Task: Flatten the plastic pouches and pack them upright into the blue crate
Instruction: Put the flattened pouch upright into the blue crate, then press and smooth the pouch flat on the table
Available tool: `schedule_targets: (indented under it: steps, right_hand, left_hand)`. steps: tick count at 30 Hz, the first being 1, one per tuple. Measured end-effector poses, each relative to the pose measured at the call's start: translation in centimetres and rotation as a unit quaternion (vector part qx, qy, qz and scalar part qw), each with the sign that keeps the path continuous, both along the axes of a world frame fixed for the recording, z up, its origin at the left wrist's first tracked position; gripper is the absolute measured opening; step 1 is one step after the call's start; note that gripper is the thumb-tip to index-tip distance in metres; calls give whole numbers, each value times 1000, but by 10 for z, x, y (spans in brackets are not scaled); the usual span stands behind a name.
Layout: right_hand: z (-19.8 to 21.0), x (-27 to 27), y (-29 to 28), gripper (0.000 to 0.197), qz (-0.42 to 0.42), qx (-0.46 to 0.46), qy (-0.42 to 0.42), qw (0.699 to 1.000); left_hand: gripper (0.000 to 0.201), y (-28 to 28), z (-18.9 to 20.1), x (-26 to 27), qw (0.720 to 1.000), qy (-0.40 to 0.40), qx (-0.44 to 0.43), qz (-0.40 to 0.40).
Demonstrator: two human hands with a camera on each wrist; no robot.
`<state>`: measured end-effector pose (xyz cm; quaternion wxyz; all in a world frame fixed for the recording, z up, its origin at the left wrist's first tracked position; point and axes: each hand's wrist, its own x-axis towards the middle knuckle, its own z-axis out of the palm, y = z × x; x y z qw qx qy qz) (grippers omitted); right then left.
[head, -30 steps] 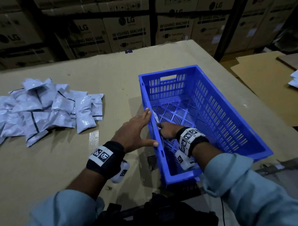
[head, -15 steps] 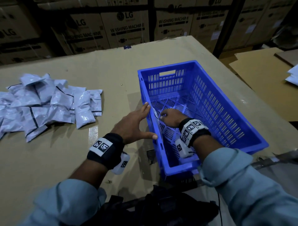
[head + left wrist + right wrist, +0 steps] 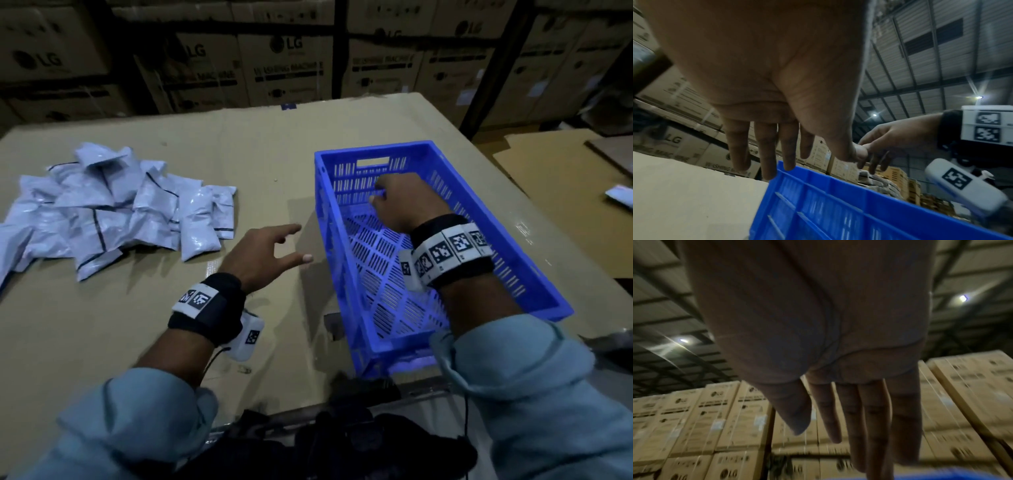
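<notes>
The blue crate point(image 3: 513, 240) stands on the cardboard-covered table at the right; its slatted floor shows no pouch. A heap of several grey-white plastic pouches point(image 3: 120, 212) lies at the left. My left hand point(image 3: 287, 245) hovers over the table just left of the crate's long wall, fingers spread and straight, holding nothing. In the left wrist view the left hand point(image 3: 777, 154) hangs above the crate rim point(image 3: 838, 186). My right hand point(image 3: 380, 195) is over the crate's far end, empty. Its fingers point(image 3: 869, 426) hang straight down in the right wrist view.
Stacked cardboard appliance boxes point(image 3: 284, 68) fill the racks behind the table. A dark steel post point(image 3: 489, 85) rises at the far right corner. A second cardboard-covered surface point(image 3: 565, 192) lies to the right. Bare table point(image 3: 102, 325) stretches between me and the pouches.
Both hands have left the crate's near left wall. The right hand rose and went to the far end of the crate. The left hand came off the rim and drifted left.
</notes>
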<state>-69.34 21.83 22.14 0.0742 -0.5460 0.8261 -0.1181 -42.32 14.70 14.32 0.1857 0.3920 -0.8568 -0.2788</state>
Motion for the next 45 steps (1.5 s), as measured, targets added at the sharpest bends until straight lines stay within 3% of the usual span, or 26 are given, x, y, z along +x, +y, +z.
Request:
schedule_targets:
  steps: [6, 11, 17, 24, 27, 30, 36, 40, 45]
  right_hand:
    - [39, 72, -6, 41, 14, -26, 36, 999]
    - [35, 149, -28, 43, 36, -27, 39, 998]
    - [-23, 240, -89, 42, 82, 13, -27, 996]
    - [-117, 316, -155, 44, 107, 97, -48, 988]
    - [-146, 340, -183, 42, 96, 121, -33, 987]
    - [-169, 356, -210, 55, 71, 127, -21, 989]
    - [-204, 371, -241, 84, 48, 143, 48, 987]
    - [-218, 374, -252, 78, 39, 182, 60, 981]
    - [-222, 382, -252, 67, 9, 165, 82, 983]
  left_hand:
    - [58, -35, 1, 90, 997, 28, 26, 74]
    - [51, -62, -14, 177, 995, 1, 30, 99]
    - [62, -95, -53, 284, 984, -103, 63, 129]
    - [96, -127, -127, 385, 931, -285, 112, 197]
    - [107, -135, -154, 418, 917, -353, 105, 154]
    - [116, -146, -169, 439, 917, -378, 85, 96]
    - [135, -159, -176, 438, 911, -392, 113, 65]
    - [141, -164, -179, 443, 914, -378, 137, 52]
    - [147, -172, -177, 439, 913, -374, 159, 43]
